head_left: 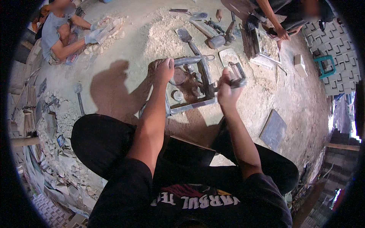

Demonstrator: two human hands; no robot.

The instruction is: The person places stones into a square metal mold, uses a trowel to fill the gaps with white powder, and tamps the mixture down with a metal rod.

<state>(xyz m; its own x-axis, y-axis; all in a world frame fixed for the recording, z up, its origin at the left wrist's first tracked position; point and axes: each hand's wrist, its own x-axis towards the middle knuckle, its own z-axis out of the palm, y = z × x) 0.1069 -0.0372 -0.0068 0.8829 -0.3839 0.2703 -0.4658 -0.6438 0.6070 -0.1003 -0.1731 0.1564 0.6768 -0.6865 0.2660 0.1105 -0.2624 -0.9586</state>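
Observation:
A rectangular grey metal frame [208,76] lies on the sandy floor before my crossed legs. My left hand [164,71] is closed over its far left corner. Inside the frame sit a round brownish disc [178,77], a small pale cylinder [177,95] and several small metal pieces [194,75]. At the frame's right side my right hand [228,93], blurred by motion, is closed round a dark metal tool [238,82]; its exact kind is unclear. A bent metal bar [239,68] shows just beyond that hand.
Farther off lie a small shovel [184,35], a mallet [217,41] and heaped pale sand [161,34]. A dark square slab [273,129] is at right. One person [62,36] works far left, another at far right beside a sand-filled frame [267,49]. A teal stool [326,67] stands beyond.

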